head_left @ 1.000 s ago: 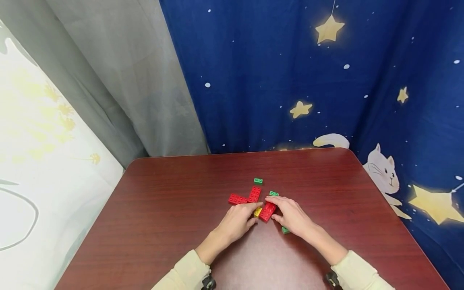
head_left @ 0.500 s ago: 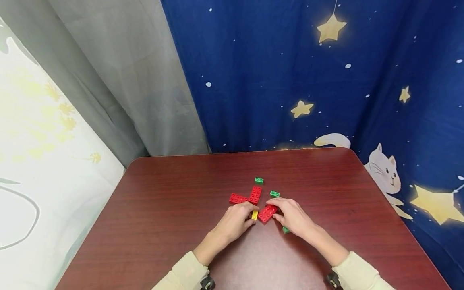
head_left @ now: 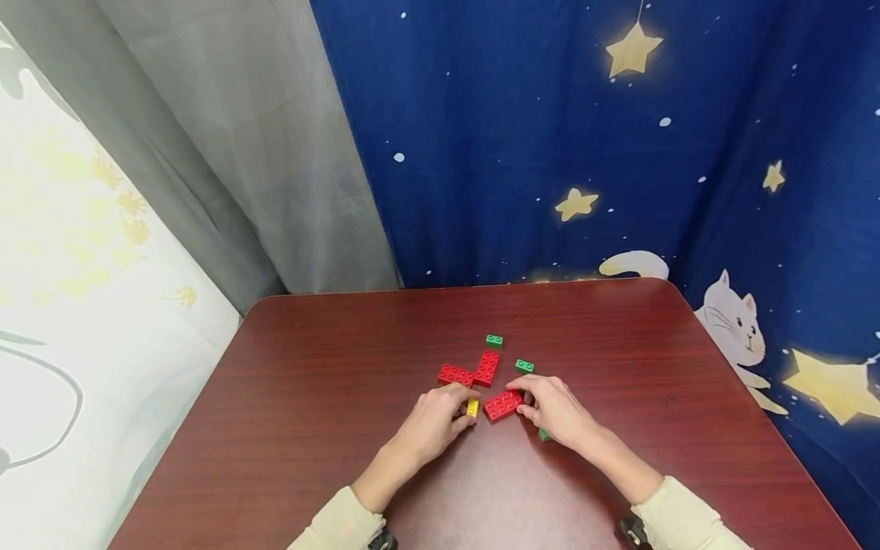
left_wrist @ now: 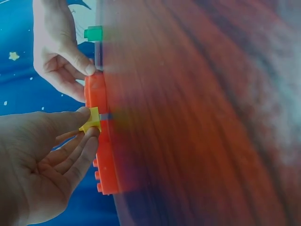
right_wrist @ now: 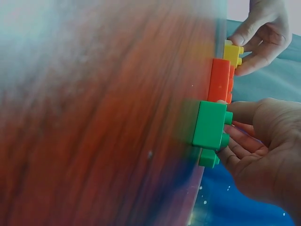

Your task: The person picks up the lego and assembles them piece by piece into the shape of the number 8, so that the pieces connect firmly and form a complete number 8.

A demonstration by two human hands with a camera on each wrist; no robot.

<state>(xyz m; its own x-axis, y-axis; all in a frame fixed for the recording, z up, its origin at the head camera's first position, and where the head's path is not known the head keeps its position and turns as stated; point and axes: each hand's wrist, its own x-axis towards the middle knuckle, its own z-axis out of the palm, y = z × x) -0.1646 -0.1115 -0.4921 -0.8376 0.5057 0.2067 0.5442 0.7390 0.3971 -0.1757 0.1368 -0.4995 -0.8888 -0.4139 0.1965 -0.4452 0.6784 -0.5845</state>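
Observation:
A small yellow brick (head_left: pixel 472 408) is pinched between the thumb and fingers of my left hand (head_left: pixel 429 422); in the left wrist view the yellow brick (left_wrist: pixel 92 119) appears just off the table. My right hand (head_left: pixel 557 411) grips the right end of a red studded brick (head_left: pixel 502 406), its thumb on the near side and fingers on the far side. Behind the hands, two more red bricks (head_left: pixel 455 375) (head_left: pixel 487 368) meet at a corner. One green brick (head_left: pixel 545 435) lies partly hidden beside the right hand, and looms large as a green block (right_wrist: pixel 209 125) in the right wrist view.
Two small green bricks, one farther back (head_left: pixel 494 341) and one just beyond the right fingers (head_left: pixel 524 366), lie on the dark red wooden table (head_left: pixel 330 367). Past the table's far edge hang a grey curtain (head_left: pixel 302 153) and a blue starry curtain (head_left: pixel 495 153).
My left hand has taken hold of the yellow brick and drawn it left, away from the red brick. The red brick in my right hand has turned to lie more sideways.

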